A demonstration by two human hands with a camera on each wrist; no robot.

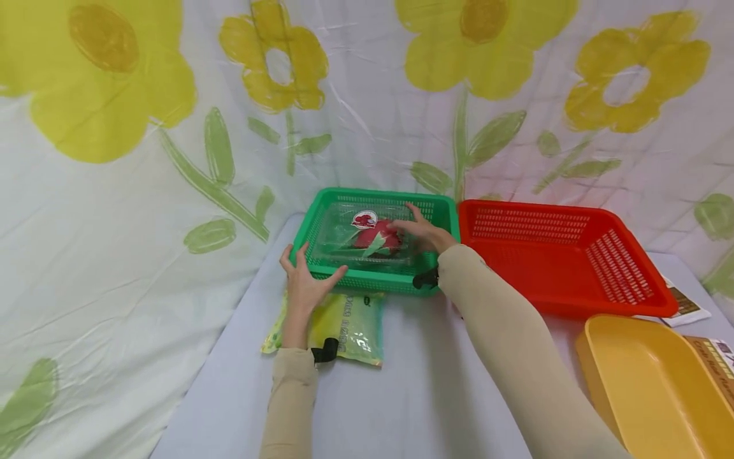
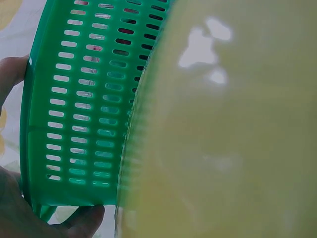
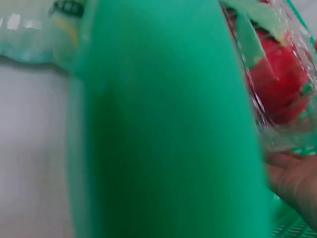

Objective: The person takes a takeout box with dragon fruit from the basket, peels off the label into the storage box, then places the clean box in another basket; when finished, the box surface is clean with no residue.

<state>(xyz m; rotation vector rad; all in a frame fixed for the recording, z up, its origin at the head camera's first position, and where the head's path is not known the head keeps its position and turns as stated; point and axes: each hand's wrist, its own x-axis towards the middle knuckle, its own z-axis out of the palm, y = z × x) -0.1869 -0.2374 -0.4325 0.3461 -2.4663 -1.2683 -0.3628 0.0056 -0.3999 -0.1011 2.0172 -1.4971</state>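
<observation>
A clear plastic box with a round label lies in the green basket. Inside it is a red fruit with green scales, which looks like a dragon fruit. My right hand is over the box's right end, its thumb and finger spread apart. In the right wrist view its fingers lie close beside the box's end. At the basket's front left corner, my left hand touches the rim with its fingers and thumb spread wide. Beneath that wrist lies a yellow-green plastic bag.
To the right of the green basket stands a red basket. A yellow tub sits at the near right, beside a brown printed packet. Another packet shows partly behind the red basket. A flower-patterned curtain hangs behind the table.
</observation>
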